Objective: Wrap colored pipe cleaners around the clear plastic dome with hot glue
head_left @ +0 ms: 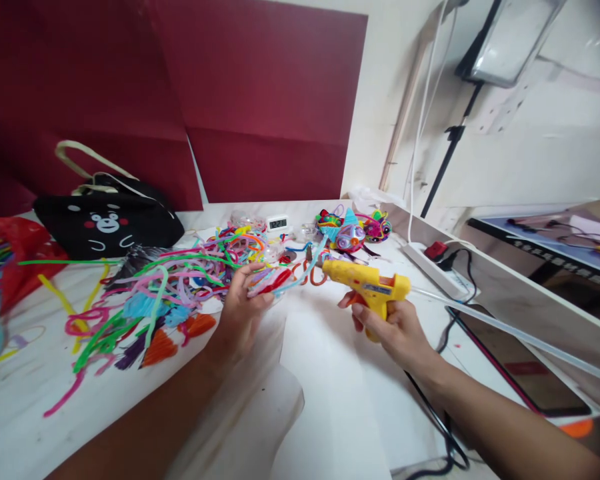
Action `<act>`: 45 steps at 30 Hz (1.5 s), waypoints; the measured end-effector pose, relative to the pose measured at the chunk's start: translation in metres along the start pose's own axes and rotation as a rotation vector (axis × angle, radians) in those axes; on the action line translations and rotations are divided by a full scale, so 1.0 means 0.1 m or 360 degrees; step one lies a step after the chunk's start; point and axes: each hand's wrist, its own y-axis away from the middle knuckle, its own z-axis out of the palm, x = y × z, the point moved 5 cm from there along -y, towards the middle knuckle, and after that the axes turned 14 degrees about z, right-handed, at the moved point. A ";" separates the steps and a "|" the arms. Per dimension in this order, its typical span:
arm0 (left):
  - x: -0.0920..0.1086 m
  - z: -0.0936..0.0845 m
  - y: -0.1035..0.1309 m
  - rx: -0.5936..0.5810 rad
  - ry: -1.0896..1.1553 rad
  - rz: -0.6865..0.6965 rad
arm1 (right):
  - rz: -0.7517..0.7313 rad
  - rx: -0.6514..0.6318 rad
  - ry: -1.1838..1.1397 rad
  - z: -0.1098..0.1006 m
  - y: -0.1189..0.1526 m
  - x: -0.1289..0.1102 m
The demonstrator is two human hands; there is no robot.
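My right hand (pixel 393 330) grips a yellow glue gun (pixel 367 287) by its handle, nozzle pointing left, with a long clear glue stick (pixel 505 330) trailing out of its back. My left hand (pixel 243 303) pinches a small bundle of pipe cleaners (pixel 280 279), pink, red and light blue, held just left of the gun's nozzle. The two hands sit close together above white paper (pixel 330 360) on the table.
A heap of loose coloured pipe cleaners (pixel 170 287) covers the table's left. A black bear-face bag (pixel 107 223) and a red bag (pixel 17 257) stand at back left. Finished colourful craft pieces (pixel 353 233) and a small clock (pixel 278 223) sit behind. A power strip (pixel 433 267) and a phone (pixel 520 367) lie right.
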 end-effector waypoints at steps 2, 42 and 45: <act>0.02 0.01 0.00 0.0003 -0.0064 0.0042 | -0.0045 0.0084 0.0023 -0.02 0.05 -0.04; -0.03 -0.07 -0.03 -0.0218 -0.0677 0.0416 | -0.0314 -0.0142 0.0614 0.15 0.16 0.07; -0.05 -0.08 -0.03 -0.0243 -0.0660 0.0446 | -0.0317 -0.0162 0.0640 0.15 0.17 0.07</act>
